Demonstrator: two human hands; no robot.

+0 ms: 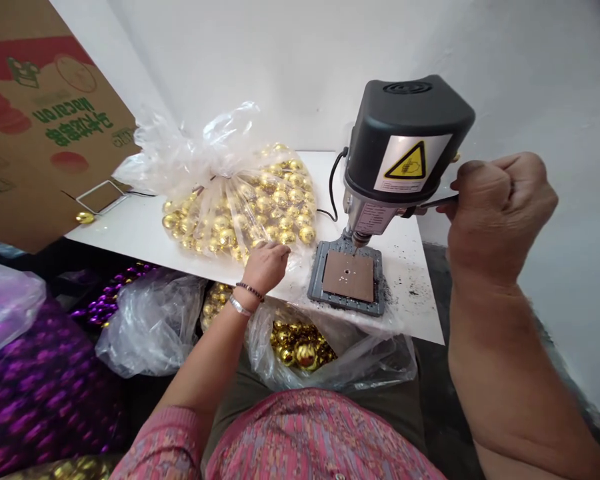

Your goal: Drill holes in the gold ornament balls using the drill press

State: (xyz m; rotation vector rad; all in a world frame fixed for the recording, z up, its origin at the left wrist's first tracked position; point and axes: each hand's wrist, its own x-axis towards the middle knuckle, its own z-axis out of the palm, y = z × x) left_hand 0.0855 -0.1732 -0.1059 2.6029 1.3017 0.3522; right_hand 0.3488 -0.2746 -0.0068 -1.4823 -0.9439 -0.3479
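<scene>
Drill press lever [444,201] gripped by R hand [503,213] fingers; L hand [266,268] held nr tied gold-ball bag [240,207], fingers curled, grip can't be told.

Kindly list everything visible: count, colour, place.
Bench drill press: one, black and grey, right
Feed lever: one, dark, drill's right
Cord: one, black, drill's left
Square plate: one, brown, on drill base
Table: one, white, centre
Tied bag: one, clear, gold balls inside, on table
Open bag: one, clear, gold balls inside, below table
Loose ball: one, gold, table's left end
Wire frame: one, white, beside ball
Cardboard box: one, brown, upper left
Large bag: one, purple contents, lower left
Purple balls: many, below table, left
Crumpled bag: one, clear, beside them
Bracelets: two, dark and silvery, left wrist
Shirt: one, pink patterned, bottom
Left hand: one, bare, before tied bag
Right hand: one, bare, gripping feed lever
</scene>
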